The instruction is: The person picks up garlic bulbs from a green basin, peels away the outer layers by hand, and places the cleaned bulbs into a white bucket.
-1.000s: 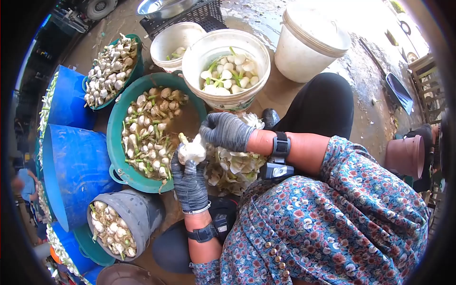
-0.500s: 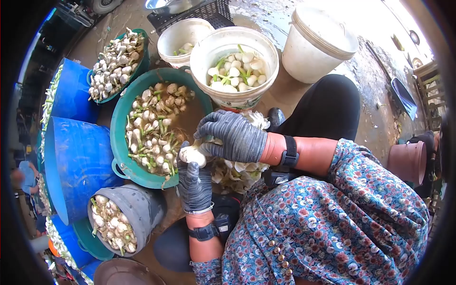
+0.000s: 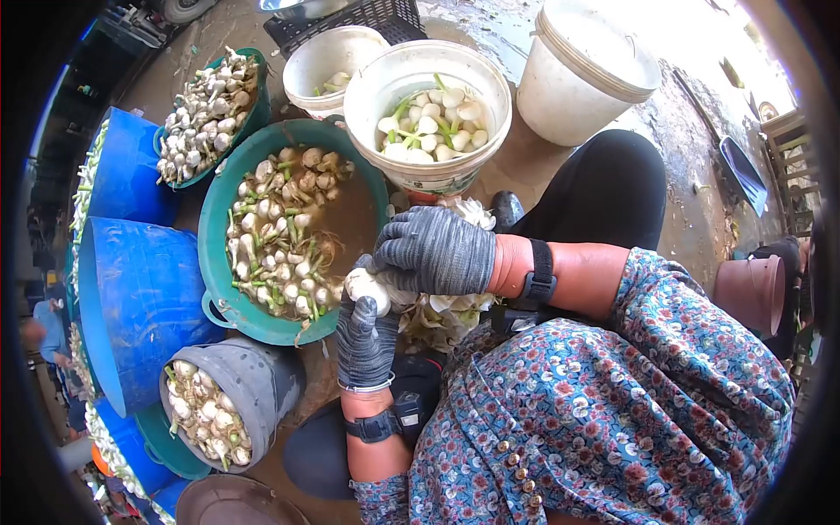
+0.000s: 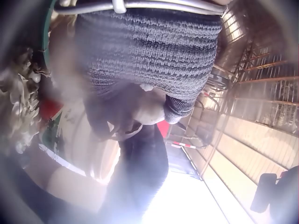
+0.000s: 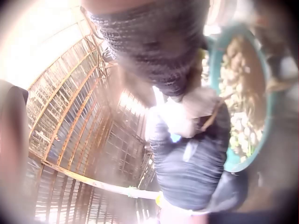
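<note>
In the head view, my gloved left hand (image 3: pixel 366 346) holds a white garlic bulb (image 3: pixel 367 289), its thumb up against the near side. My gloved right hand (image 3: pixel 437 251) reaches in from the right, fingers curled over the far side of the bulb and pinching its papery skin (image 3: pixel 402 297). Most of the fingertips are hidden beneath that hand. Both hands hover at the near right rim of a green tub (image 3: pixel 210 206) of unpeeled garlic in murky water. Below them lies a heap of peeled skins (image 3: pixel 446 322). The right wrist view shows the pale bulb (image 5: pixel 180 116) between both gloves.
Behind the hands stands a white bucket (image 3: pixel 420 178) of peeled bulbs, beside a smaller white bucket (image 3: pixel 302 74). A grey bucket (image 3: pixel 271 385) of garlic, blue barrels (image 3: pixel 149 306) and another green basin (image 3: pixel 262 105) line the left. A lidded white bucket (image 3: pixel 560 96) stands at the back right.
The right hand was beside the bulb with curled fingers, then opened over its stem end, and now curls down close against it. The left hand has turned the bulb and shifted slightly right.
</note>
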Available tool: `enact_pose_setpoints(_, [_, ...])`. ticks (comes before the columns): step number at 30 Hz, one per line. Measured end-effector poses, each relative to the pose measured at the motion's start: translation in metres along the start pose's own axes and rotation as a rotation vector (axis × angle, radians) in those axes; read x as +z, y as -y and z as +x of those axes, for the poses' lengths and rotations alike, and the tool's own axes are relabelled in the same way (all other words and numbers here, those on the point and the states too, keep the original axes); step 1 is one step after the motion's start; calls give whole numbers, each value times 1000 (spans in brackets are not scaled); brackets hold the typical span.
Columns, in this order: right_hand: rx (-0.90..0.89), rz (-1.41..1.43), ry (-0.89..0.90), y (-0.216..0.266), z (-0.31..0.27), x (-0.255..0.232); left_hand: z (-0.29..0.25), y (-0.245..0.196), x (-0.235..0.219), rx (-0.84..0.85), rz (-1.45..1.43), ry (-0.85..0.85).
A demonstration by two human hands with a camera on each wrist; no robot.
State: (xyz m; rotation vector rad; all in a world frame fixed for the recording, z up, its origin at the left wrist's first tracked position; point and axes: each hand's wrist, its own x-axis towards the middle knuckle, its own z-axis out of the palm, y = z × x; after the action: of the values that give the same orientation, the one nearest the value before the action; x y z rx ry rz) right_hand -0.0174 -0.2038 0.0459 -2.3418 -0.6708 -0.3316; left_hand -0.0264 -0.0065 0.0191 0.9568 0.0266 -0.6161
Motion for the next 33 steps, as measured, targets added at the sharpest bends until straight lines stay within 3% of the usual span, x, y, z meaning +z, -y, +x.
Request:
enact_pose_setpoints(3, [63, -32, 59, 7, 2, -2, -3, -6, 3, 2, 90, 18])
enact_pose_setpoints(5, [355, 197, 83, 12, 4, 0, -3, -7, 4, 9, 164, 32])
enact_pose_setpoints(6, [359, 196, 81, 10, 4, 6, 0, -8, 2, 105, 357, 82])
enact_pose_setpoints(8, [605, 392, 84, 5, 1, 18, 4, -12, 0, 242, 733, 143])
enact_pose_setpoints(9, [605, 390, 82, 5, 0, 17, 5, -9, 0, 243, 733, 145])
enact_pose_setpoints(11, [427, 305, -27, 8, -2, 14, 4, -2, -3, 268, 680, 114])
enact_pose_setpoints(12, [303, 220, -38, 8, -1, 9, 4, -6, 7, 186, 420, 132])
enact_pose_setpoints(15, [364, 224, -29, 8, -2, 14, 3, -2, -3, 60, 506, -11])
enact_pose_setpoints(16, [467, 257, -3, 7, -2, 19, 0, -2, 0, 106, 728, -20])
enact_pose_setpoints(17, [468, 254, -3, 2, -2, 25, 1, 1, 3, 106, 726, -18])
enact_pose_setpoints(19, [796, 500, 74, -9, -1, 35, 4, 6, 7, 558, 1229, 29])
enact_pose_setpoints(20, [814, 494, 69, -12, -4, 41, 5, 7, 5, 609, 1261, 44])
enact_pose_setpoints(21, [816, 495, 67, -7, -3, 37, 6, 9, 1, 609, 1261, 46])
enact_pose_setpoints(23, [475, 278, -129, 4, -5, 29, 6, 13, -8, 354, 835, 35])
enact_pose_setpoints(24, [355, 250, -122, 6, -4, 25, 8, 11, -7, 222, 686, -52])
enact_pose_setpoints(25, [353, 253, -120, 6, -3, 27, 7, 9, -7, 222, 686, -56])
enact_pose_setpoints(27, [602, 377, -92, 3, 1, 32, 8, 4, -4, 444, 1050, -8])
enact_pose_setpoints(29, [857, 594, -6, -30, 0, 51, 8, -1, 8, 526, 991, 38])
enact_pose_setpoints(31, [896, 552, 133, -49, 0, 48, -1, -1, 8, 387, 907, -36])
enact_pose_setpoints(32, [895, 552, 131, -50, -7, 50, 0, 1, 8, 405, 819, -46])
enact_pose_setpoints(33, [778, 408, 117, -43, -12, 43, 2, 3, 4, 407, 821, -46])
